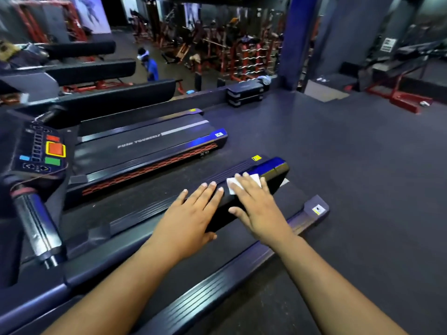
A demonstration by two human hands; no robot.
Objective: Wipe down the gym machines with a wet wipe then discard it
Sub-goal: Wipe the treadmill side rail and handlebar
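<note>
A white wet wipe (232,186) lies flat on the dark side rail of the nearest treadmill (150,209), close to its rear end. My right hand (258,209) presses down on the wipe with fingers spread, covering most of it. My left hand (191,216) rests flat on the same rail just to the left, fingers apart, thumb hooked over the rail's near edge, holding nothing. The rail's rear cap (273,168) shines blue right beyond the wipe.
A second treadmill (150,146) lies parallel to the left, its console (43,148) with coloured buttons and a handlebar (36,228) at the far left. Dark rubber floor (350,177) spreads to the right. A step platform (244,91), red racks and a person in blue (150,66) stand beyond.
</note>
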